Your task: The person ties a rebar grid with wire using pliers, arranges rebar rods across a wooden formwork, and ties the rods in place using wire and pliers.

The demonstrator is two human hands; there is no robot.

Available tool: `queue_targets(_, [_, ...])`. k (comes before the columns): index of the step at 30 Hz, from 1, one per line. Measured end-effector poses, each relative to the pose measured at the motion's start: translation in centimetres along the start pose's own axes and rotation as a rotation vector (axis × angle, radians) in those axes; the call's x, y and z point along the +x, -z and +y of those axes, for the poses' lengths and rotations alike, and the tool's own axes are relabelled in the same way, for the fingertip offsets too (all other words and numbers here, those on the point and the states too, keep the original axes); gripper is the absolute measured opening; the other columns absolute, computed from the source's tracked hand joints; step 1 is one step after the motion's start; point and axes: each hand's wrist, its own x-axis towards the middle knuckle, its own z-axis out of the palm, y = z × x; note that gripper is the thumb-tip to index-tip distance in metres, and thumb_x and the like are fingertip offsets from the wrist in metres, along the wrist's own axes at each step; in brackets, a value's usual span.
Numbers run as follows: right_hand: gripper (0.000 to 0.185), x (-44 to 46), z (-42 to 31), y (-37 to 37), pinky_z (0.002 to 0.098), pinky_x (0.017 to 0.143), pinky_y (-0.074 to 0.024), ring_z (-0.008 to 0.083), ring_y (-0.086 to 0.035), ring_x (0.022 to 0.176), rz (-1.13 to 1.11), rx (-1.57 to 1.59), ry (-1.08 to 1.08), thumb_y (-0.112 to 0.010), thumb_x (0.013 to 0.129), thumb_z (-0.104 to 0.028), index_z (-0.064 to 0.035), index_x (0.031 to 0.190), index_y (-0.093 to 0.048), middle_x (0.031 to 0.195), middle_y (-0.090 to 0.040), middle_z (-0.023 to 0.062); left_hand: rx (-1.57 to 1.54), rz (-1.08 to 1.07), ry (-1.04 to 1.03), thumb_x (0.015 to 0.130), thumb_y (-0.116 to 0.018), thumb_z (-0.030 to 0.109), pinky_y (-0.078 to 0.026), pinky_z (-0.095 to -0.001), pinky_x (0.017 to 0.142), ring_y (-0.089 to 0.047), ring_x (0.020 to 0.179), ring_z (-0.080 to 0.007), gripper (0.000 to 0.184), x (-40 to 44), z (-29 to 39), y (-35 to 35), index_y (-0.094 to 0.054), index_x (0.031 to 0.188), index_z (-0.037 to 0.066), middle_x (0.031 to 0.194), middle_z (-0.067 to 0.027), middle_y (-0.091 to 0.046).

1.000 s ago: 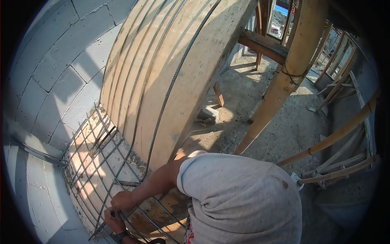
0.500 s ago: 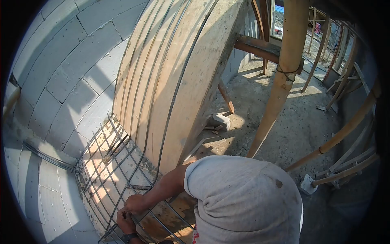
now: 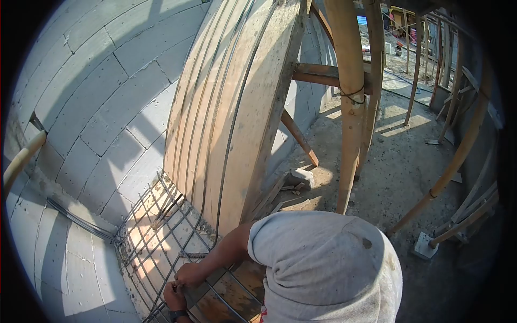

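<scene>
Both hands meet over a grid of dark steel bars (image 3: 161, 239) at the lower left. My right hand (image 3: 189, 274) is closed, its fingers pinched at the grid. My left hand (image 3: 174, 296), with a dark band at the wrist, is closed just below it, fingertips close to the right hand's. What they pinch is too small to make out. A pale wooden panel (image 3: 237, 161) with long ribbed bars along it rises behind the grid. My grey shirt sleeve and shoulder (image 3: 323, 264) fill the bottom centre.
A pale block wall (image 3: 102, 129) curves along the left, with thin bars (image 3: 81, 220) beside the grid. Wooden props (image 3: 353, 124) and a crossbar (image 3: 323, 74) stand right of the panel. Rubble (image 3: 301, 177) lies on the rough floor (image 3: 398, 156). More poles lean at the right.
The view has shifted, so the grid, hands and panel base sit lower and further right. Both hands remain closed together at the grid. A pole end has come into view at the left.
</scene>
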Motion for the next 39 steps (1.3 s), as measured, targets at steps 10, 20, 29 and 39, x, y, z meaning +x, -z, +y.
queue_targets(10, [0.015,1.5,-0.4,0.0,0.0527,0.077,-0.0554,0.0397,-0.071,0.092,-0.069,0.056,-0.162,-0.067,0.081,-0.016,-0.0061,0.090,-0.073,0.098,-0.071,0.0160,-0.080,0.015,0.011,0.092,-0.066,0.006,-0.052,-0.0437,0.071,-0.068,0.080,-0.0353,0.009,-0.2,-0.5,-0.6,-0.061,0.095,-0.001,0.086,-0.0196,-0.066])
queue_targets(20, [0.035,0.2,-1.1,1.5,0.0544,0.076,-0.0520,0.0443,-0.069,0.093,0.031,0.215,-0.192,-0.064,0.088,-0.017,-0.0042,0.118,-0.051,0.096,-0.070,0.0196,-0.241,0.128,0.011,0.092,-0.070,0.006,-0.051,-0.0367,0.070,-0.067,0.076,-0.0226,0.011,-0.5,-0.4,-1.2,-0.060,0.095,0.001,0.082,-0.0120,-0.068])
queue_targets(29, [0.021,0.3,0.3,-0.3,0.0515,0.075,-0.0550,0.0398,-0.070,0.094,0.043,0.120,-0.114,-0.068,0.082,-0.012,-0.0038,0.102,-0.066,0.099,-0.070,0.0158,-0.540,0.002,0.250,0.083,-0.080,0.002,-0.048,-0.0260,0.066,-0.061,0.071,-0.0085,0.019,0.9,-4.0,-0.7,-0.061,0.088,0.005,0.079,-0.0024,-0.067])
queue_targets(39, [0.019,0.9,0.2,-0.2,0.0490,0.072,-0.0595,0.0376,-0.073,0.092,-0.038,-0.091,-0.054,-0.069,0.083,-0.018,-0.0040,0.096,-0.073,0.097,-0.071,0.0137,-0.641,-0.118,0.321,0.084,-0.077,0.000,-0.049,-0.0232,0.064,-0.060,0.068,-0.0068,0.018,2.0,-4.1,0.5,-0.060,0.087,0.004,0.076,-0.0015,-0.065])
